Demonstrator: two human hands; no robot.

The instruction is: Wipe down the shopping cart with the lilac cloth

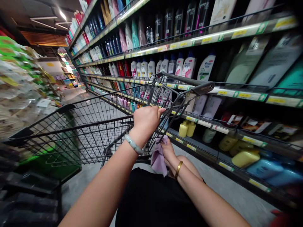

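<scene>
A black wire shopping cart point(104, 121) stands before me, its basket reaching out to the left. My left hand point(147, 118), with a pale bangle at the wrist, is closed around the cart's frame near the handle end. Lower and to the right, my right hand point(168, 150) grips a purple cloth point(158, 157) against the cart's wire bars. Part of the cloth hangs down over my lap. The cart's dark handle point(201, 88) sticks out above my hands, toward the shelf.
Long shelves point(213, 126) of shampoo and other bottles run along the right side, close to the handle. At left, packaged goods point(19, 94) are stacked by a green bin point(61, 164). Grey floor point(90, 110) stretches down the aisle.
</scene>
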